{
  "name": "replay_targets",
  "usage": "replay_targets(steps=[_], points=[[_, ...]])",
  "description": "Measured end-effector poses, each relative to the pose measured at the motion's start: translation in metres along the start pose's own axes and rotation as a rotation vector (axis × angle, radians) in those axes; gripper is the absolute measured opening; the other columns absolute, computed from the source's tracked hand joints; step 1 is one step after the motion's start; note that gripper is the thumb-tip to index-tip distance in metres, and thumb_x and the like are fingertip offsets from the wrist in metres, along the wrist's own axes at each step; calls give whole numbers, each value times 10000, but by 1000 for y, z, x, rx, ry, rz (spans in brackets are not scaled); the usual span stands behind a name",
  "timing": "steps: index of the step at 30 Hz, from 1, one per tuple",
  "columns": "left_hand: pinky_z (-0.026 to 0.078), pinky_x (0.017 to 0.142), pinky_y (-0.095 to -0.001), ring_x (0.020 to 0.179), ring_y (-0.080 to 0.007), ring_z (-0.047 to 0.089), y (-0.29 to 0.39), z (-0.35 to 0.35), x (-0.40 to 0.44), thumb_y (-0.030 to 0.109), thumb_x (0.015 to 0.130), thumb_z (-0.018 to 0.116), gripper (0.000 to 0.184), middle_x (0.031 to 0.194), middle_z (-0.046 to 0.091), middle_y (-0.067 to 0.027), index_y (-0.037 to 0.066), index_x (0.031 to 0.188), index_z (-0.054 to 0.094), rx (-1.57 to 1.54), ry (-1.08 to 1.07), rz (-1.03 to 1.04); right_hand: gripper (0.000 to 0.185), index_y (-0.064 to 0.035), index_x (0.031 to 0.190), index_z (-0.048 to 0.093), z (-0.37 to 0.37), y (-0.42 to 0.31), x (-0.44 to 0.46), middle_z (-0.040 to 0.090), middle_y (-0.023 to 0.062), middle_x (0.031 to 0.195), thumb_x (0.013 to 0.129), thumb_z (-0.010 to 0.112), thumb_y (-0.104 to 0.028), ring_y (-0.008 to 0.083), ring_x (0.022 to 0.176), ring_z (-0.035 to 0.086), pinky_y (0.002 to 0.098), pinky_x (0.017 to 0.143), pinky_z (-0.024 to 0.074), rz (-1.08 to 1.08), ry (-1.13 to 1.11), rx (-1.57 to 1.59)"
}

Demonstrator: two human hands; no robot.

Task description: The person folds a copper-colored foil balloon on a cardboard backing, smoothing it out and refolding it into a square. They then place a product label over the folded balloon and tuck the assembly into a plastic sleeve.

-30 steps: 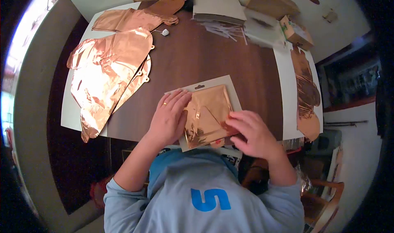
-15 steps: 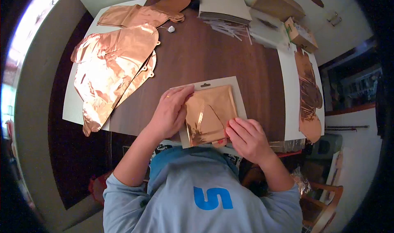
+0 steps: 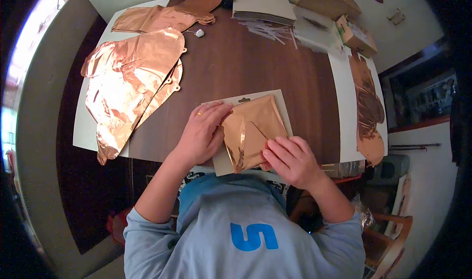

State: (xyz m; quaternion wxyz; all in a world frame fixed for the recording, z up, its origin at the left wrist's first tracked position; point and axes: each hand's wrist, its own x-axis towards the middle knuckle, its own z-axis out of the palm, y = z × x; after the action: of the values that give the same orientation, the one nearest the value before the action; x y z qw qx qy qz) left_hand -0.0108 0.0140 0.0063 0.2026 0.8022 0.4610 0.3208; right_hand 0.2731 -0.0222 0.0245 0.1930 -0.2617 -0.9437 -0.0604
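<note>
A folded copper-coloured foil balloon (image 3: 253, 131) lies askew on a pale backing card (image 3: 282, 99) with a hang hole, at the table's near edge. My left hand (image 3: 201, 131) rests over their left side, fingers bent together on the foil's upper left corner and the card; its thumb is partly hidden. At the lower right, my right hand (image 3: 293, 163) pinches the foil's edge between thumb and fingers. The foil's bottom corner hangs tilted toward my body, and the card shows around its left, top and right.
Large flat copper foil balloons (image 3: 132, 82) lie at left, with more foil (image 3: 167, 16) behind them. A stack of cards (image 3: 263, 6), white straws (image 3: 268, 30), clear bags (image 3: 317, 30) and a small box (image 3: 356, 35) stand at the back. Another foil balloon (image 3: 366, 107) lies at right.
The foil has turned on the card, its bottom corner swinging lower and its right side shifting. My right hand has moved slightly left and up with its edge; my left hand stays nearly in place.
</note>
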Motion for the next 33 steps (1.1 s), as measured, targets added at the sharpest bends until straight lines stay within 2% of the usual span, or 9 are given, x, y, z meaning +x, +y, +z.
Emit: replay_targets(steps=[5, 8, 11, 14, 15, 18, 21, 27, 33], points=[[347, 1102, -477, 1282, -372, 480, 0, 0, -1, 76, 803, 613, 479, 1305, 571, -180, 18, 1275, 563, 13, -39, -3, 374, -43, 1130, 647, -14, 13, 5, 623, 137, 1214, 770, 658, -144, 304, 1152, 571, 458, 963, 451, 86, -119, 71], [349, 1099, -507, 1300, -381, 463, 25, -7, -5, 142, 777, 659, 513, 1321, 562, -172, 37, 1272, 572, 232, 78, 123, 418, -40, 1145, 634, -9, 14, -1, 605, 145, 1242, 738, 671, -131, 316, 1179, 550, 464, 984, 436, 117, -162, 123], [370, 1084, -513, 1276, -371, 489, 50, -5, -24, 182, 768, 685, 510, 1308, 563, -163, 49, 1251, 592, 188, -205, 320, 443, -39, 1152, 627, -7, 10, -5, 596, 146, 1254, 723, 682, -134, 318, 1188, 541, 464, 992, 429, 137, -181, 162], [418, 1056, -496, 1211, -346, 545, 42, 14, -42, 203, 762, 707, 471, 1250, 588, -156, 46, 1199, 625, 263, -213, 416, 448, -38, 1151, 627, -6, 9, -3, 595, 146, 1254, 721, 691, -142, 317, 1179, 542, 464, 994, 427, 136, -165, 180], [489, 991, -465, 1111, -323, 608, 38, 13, -41, 176, 759, 709, 419, 1179, 616, -143, 35, 1149, 648, 283, -153, 433, 448, -38, 1150, 627, -6, 8, -3, 595, 146, 1253, 721, 694, -145, 317, 1175, 544, 464, 995, 426, 139, -160, 183], [541, 912, -439, 1052, -310, 639, 37, 9, -38, 144, 745, 718, 395, 1135, 634, -141, 29, 1118, 657, 199, -37, 387, 436, -41, 1143, 632, -9, 6, -2, 600, 141, 1239, 729, 703, -154, 311, 1163, 548, 467, 997, 422, 154, -146, 191], [555, 885, -425, 1030, -302, 650, 33, 7, -42, 136, 754, 728, 373, 1115, 642, -150, 27, 1103, 655, 197, -113, 404, 438, -44, 1141, 633, -12, 4, 2, 607, 129, 1216, 734, 719, -182, 297, 1150, 553, 469, 1000, 417, 188, -126, 203], [547, 909, -449, 1045, -329, 645, 42, -2, -25, 164, 770, 736, 374, 1113, 651, -156, 35, 1109, 646, 153, -126, 346, 446, -53, 1131, 637, -9, 3, 10, 612, 104, 1133, 730, 737, -221, 272, 1102, 563, 465, 998, 416, 194, -125, 168], [549, 922, -440, 1065, -342, 648, 37, 2, -35, 153, 765, 735, 380, 1119, 657, -159, 27, 1111, 641, 236, -169, 377, 474, -53, 1142, 628, -7, 3, 8, 605, 100, 1110, 717, 748, -224, 273, 1091, 563, 462, 997, 416, 172, -123, 172]])
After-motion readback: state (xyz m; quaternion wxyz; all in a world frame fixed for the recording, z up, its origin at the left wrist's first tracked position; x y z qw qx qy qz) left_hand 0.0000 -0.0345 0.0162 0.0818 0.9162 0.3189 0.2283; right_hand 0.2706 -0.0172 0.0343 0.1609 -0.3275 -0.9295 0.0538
